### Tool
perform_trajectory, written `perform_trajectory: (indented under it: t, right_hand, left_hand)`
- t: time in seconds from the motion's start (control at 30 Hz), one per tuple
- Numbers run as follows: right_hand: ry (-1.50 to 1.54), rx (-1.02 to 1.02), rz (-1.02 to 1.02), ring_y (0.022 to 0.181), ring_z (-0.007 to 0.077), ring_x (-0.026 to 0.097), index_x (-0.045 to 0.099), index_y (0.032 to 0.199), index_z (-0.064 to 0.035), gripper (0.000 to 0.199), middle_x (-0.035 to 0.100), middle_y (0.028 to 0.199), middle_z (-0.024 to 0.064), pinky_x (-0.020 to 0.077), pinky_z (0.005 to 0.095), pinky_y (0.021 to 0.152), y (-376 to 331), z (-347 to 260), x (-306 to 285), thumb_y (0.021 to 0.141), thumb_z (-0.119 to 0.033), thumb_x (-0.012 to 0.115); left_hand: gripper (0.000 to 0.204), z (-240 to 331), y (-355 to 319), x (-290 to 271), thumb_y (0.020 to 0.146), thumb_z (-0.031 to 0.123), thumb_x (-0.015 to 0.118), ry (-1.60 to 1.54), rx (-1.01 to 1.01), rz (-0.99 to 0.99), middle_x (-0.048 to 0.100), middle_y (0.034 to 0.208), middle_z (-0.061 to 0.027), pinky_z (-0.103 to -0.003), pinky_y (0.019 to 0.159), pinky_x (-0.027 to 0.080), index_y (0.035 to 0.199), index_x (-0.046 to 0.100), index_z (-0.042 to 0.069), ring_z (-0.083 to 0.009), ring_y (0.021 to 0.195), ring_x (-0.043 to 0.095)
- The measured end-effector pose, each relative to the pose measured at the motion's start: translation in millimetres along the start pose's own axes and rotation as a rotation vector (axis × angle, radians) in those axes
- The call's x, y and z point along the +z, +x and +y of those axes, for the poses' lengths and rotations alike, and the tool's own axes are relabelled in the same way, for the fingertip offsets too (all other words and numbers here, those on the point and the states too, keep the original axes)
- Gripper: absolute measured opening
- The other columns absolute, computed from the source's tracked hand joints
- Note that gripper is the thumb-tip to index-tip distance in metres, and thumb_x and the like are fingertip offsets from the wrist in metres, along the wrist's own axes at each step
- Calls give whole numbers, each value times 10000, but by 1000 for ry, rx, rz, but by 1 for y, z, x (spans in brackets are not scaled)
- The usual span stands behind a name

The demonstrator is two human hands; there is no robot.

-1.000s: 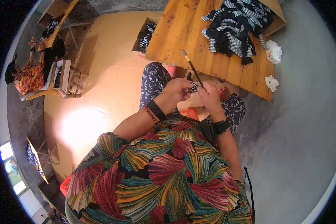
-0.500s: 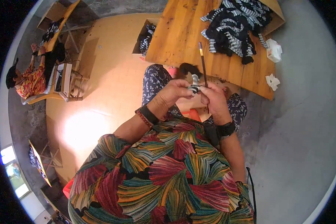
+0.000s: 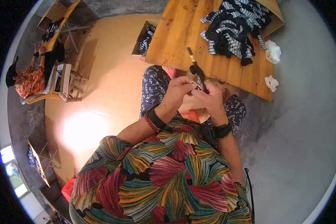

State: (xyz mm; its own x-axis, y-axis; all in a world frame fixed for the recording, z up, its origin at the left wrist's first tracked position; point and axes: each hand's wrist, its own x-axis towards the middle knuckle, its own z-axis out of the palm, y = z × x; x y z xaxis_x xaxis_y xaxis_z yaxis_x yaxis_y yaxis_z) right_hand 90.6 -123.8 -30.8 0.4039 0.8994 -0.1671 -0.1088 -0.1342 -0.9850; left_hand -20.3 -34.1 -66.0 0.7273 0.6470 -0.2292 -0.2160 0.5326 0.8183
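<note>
My left hand [image 3: 179,93] and my right hand [image 3: 211,100] meet above my lap, near the table's front edge. Between them is a small black-and-white striped fabric piece [image 3: 198,74], its dark part bunched around a thin dark stick [image 3: 191,55] with a gold band. The stick's upper end points up and to the left over the table. My left fingers pinch the fabric's edge. My right hand is closed around the stick and fabric, hiding the stick's lower part.
A heap of similar striped fabric pieces [image 3: 233,31] covers the far right of the wooden table [image 3: 175,37], by a cardboard box [image 3: 275,18]. Tissues [image 3: 273,52] lie at its right edge. A box of striped pieces [image 3: 147,39] stands left of it. Another person [image 3: 31,80] sits far left.
The stick has tilted from nearly upright to leaning left, and dark fabric now bunches around it. The striped piece is mostly covered by my fingers.
</note>
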Motion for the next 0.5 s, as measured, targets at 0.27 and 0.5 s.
perform_trajectory:
  t: [0.27, 0.5]
  right_hand:
    - [101, -183, 145, 523, 66, 440, 522, 668, -20, 131, 504, 606, -18, 361, 185, 490, 4, -16, 5, 739, -62, 624]
    - [455, 71, 153, 457, 17, 375, 519, 691, -67, 111, 475, 568, -48, 278, 167, 410, 3, -6, -1, 759, -37, 602]
  left_hand:
    - [91, 17, 5, 1, 758, 98, 614, -256, -111, -177, 573, 759, -27, -245, 660, 436, 790, 574, 23, -135, 719, 549]
    - [141, 20, 3, 1, 760, 92, 602, -292, -25, -295, 587, 803, -51, -302, 702, 451, 872, 582, 10, -164, 763, 563]
